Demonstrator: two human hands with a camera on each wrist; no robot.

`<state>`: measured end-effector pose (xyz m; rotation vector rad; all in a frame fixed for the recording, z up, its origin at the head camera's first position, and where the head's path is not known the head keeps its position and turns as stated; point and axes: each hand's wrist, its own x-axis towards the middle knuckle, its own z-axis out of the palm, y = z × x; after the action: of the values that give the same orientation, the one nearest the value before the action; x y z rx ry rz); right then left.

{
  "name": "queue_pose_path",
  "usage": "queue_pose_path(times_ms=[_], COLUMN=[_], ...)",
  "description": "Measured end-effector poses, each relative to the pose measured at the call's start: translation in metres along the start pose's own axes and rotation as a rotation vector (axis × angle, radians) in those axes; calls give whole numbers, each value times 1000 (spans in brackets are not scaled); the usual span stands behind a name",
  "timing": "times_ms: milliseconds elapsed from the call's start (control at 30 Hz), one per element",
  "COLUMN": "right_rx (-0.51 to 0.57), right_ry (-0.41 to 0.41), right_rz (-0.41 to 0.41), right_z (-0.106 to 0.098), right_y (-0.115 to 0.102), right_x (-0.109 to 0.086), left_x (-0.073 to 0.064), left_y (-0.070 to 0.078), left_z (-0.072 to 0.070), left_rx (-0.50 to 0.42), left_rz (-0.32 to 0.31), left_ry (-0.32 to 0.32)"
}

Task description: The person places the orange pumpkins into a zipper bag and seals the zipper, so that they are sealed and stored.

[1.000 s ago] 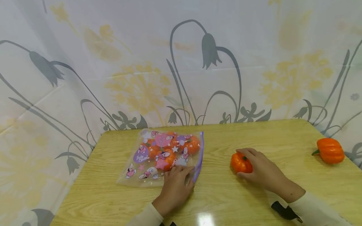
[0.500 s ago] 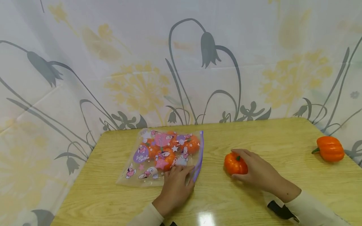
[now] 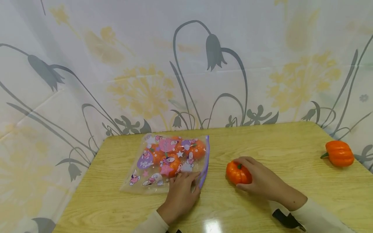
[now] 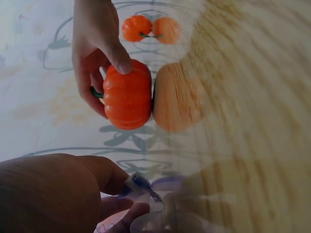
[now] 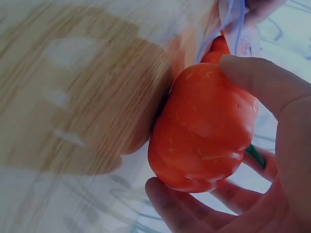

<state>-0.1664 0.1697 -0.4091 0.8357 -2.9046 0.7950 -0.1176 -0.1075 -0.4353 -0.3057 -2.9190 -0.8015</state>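
My right hand [image 3: 263, 179] grips a small orange pumpkin [image 3: 237, 173] with a green stem, thumb on one side and fingers on the other. In the right wrist view the pumpkin [image 5: 201, 131] sits on or just at the tabletop. To its left lies a clear printed zip bag [image 3: 132, 186] with several orange pumpkins inside. My left hand [image 3: 180, 194] pinches the bag's purple zip edge [image 4: 141, 184] near its lower right corner. How far the bag's mouth stands apart is hard to tell.
Another orange pumpkin [image 3: 339, 153] lies on its side near the right edge of the wooden table [image 3: 279, 139]. A curtain [image 3: 140, 64] printed with flowers hangs behind the table and along its sides.
My right hand has moved left with the pumpkin, closer to the bag, and slightly toward me. The left hand and the bag have stayed in place.
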Motion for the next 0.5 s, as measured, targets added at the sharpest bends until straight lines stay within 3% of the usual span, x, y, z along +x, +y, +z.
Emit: queue_pose_path(times_ms=[500], right_rx=[14], right_ry=[-4], right_rz=[34], right_z=[9], right_y=[-12], right_x=[5], left_x=[0], left_y=[-1], left_z=[-1], left_rx=[-38], left_rz=[10], left_ry=[-20])
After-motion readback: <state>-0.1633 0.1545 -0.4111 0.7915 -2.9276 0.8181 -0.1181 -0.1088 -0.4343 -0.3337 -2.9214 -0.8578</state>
